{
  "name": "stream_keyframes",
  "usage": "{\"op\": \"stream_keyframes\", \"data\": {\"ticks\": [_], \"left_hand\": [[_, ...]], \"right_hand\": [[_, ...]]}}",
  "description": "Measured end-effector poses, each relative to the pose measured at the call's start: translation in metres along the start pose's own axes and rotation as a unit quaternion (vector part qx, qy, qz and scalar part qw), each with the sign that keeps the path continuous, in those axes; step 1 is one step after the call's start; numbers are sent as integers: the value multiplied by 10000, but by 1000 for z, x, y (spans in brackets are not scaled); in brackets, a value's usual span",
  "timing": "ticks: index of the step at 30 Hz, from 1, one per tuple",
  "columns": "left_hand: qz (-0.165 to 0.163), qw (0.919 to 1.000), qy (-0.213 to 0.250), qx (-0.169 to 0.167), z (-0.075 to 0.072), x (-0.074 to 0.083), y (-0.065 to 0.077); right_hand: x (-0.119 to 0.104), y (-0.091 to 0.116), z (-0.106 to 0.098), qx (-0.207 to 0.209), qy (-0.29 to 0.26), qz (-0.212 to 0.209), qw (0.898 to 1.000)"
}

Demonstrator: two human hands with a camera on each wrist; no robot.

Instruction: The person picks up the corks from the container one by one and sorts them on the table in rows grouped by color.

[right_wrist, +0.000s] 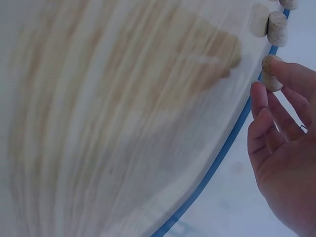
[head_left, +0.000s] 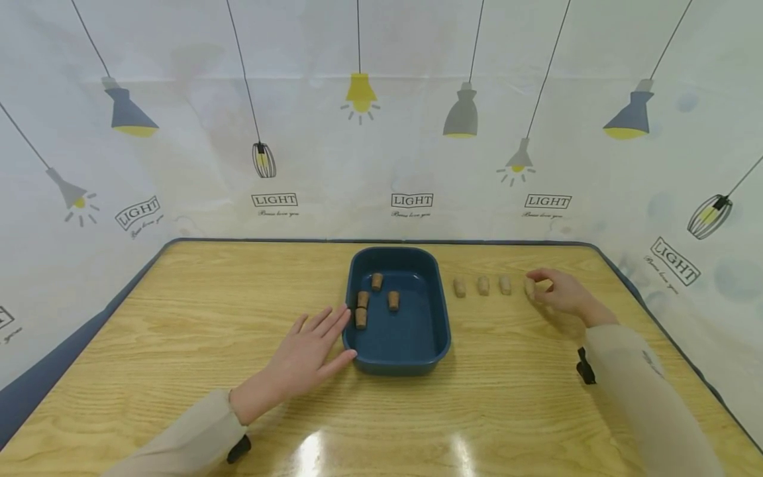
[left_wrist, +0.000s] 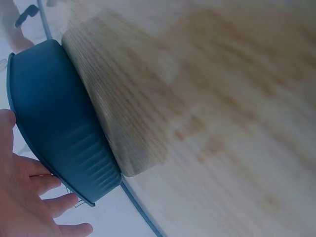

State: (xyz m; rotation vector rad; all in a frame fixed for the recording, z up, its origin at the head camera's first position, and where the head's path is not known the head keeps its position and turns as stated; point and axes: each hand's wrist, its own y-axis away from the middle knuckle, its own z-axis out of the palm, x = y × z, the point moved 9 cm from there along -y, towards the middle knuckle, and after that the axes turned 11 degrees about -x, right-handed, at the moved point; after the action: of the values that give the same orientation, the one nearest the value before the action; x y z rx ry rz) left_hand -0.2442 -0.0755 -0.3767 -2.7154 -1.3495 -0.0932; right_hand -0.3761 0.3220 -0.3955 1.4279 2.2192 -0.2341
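Observation:
A blue rectangular tray (head_left: 405, 344) stands on the wooden table, with several brown tapered corks (head_left: 393, 301) in its left and back parts. My left hand (head_left: 306, 354) lies with fingers spread against the tray's left side, fingertips and thumb touching the rim; the left wrist view shows its fingers along the tray edge (left_wrist: 59, 123). To the right of the tray, three pale corks (head_left: 483, 285) stand in a row. At the right end of that row my right hand (head_left: 560, 291) pinches another pale cork (right_wrist: 269, 74) between thumb and fingers.
The wooden table (head_left: 226, 285) has a dark blue edge along its back and sides. Behind it hangs a pale backdrop (head_left: 322, 146) printed with lamps and lettering. Black straps (head_left: 586, 366) show under both sleeves.

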Motion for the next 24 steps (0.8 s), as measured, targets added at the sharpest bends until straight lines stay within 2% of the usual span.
{"op": "stream_keyframes", "data": {"ticks": [24], "left_hand": [[45, 10000, 49, 66, -2, 2, 0]], "right_hand": [[12, -10, 5, 49, 11, 243, 9997]]}}
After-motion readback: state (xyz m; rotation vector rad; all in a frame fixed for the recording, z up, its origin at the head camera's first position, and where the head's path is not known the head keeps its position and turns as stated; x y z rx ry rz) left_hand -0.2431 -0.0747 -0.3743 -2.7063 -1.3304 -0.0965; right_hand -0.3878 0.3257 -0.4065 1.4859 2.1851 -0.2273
